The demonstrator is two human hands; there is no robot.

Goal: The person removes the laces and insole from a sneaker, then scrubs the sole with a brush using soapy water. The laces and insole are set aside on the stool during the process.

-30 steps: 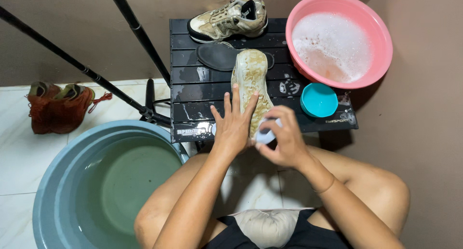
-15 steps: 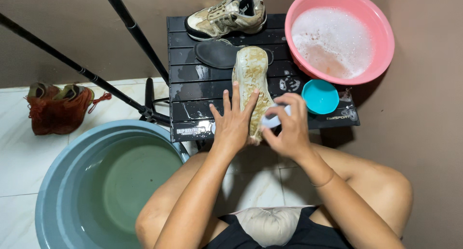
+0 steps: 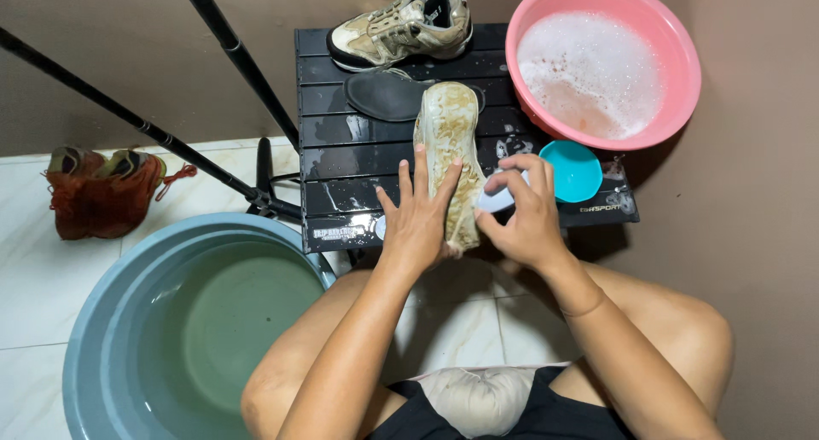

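At near left, the big grey-blue tub [image 3: 111, 321] holds greenish water. The black slatted worktop [image 3: 341, 163] stands beyond your knees, with the pink basin [image 3: 674, 56] of suds at its far right. A beige sneaker [image 3: 401, 26] lies at the far edge, a dark insole [image 3: 384, 95] just nearer. Your left hand [image 3: 418, 214], fingers spread, presses flat on the soapy tan insole [image 3: 448, 124] mid-worktop. Your right hand [image 3: 525, 214] pinches a small white brush [image 3: 495, 199] against its near right edge, beside the teal cup [image 3: 573, 169].
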